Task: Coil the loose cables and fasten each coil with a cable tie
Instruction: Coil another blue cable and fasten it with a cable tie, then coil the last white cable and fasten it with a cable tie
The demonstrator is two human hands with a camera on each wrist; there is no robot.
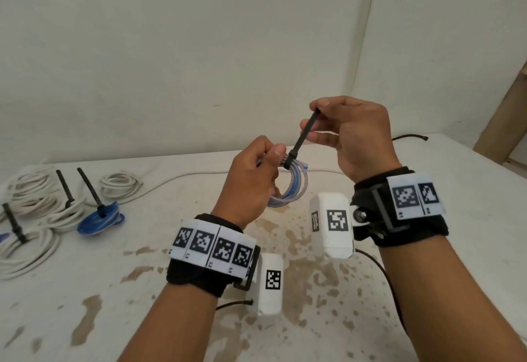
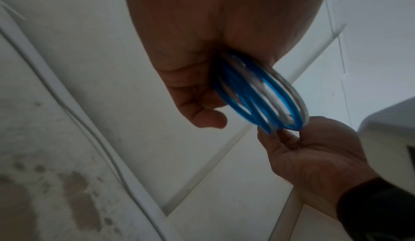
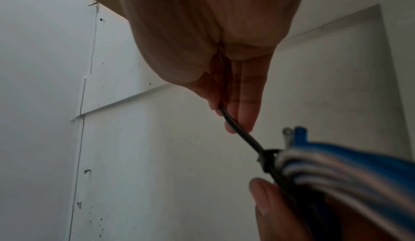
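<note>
Tail of the black cable tie (image 1: pixel 306 133) runs up and right from the blue coil (image 1: pixel 288 187), which my left hand (image 1: pixel 251 179) grasps above the table (image 1: pixel 85 290), into my right hand (image 1: pixel 350 133), pinching it.

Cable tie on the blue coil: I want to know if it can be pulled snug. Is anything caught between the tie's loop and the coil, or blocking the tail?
Nothing visible blocks it. The cable tie already loops the blue coil; the right hand pinches its tail in free air. The left hand grips the coil beside the loop, its thumb close to the tie's head but apparently not under it.
</note>
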